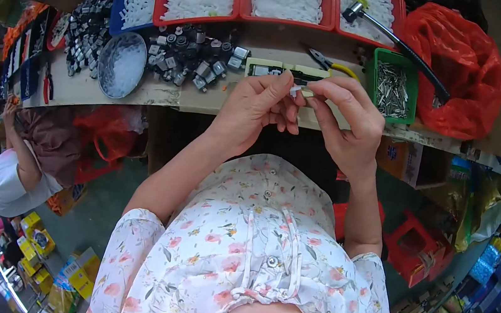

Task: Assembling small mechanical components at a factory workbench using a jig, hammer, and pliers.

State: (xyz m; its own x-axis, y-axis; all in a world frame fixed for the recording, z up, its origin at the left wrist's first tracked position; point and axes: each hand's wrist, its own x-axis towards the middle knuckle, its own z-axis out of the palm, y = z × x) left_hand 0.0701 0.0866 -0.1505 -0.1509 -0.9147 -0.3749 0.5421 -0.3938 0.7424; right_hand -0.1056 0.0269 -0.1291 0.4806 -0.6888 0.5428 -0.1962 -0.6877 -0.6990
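Above the table's near edge, my left hand [245, 110] pinches a small white plastic piece [295, 91] between thumb and forefinger, its other fingers curled. My right hand [356, 123] comes up to the piece from the right, thumb and forefinger closed together. What those fingertips hold, if anything, is too small to make out. Just behind both hands lies a pale green holder [256, 63] with dark and silvery parts in it. Yellow-handled pliers [338, 68] rest behind it. A green tray [413, 83] of thin metal pins stands beside my right hand.
Red trays [240, 3] of white plastic pieces line the back. Small motors [187, 59] lie heaped left, near a round metal dish [139, 66]. A hammer [398, 43] reaches across to a red plastic bag [465, 64]. A co-worker [20, 177] sits at the left.
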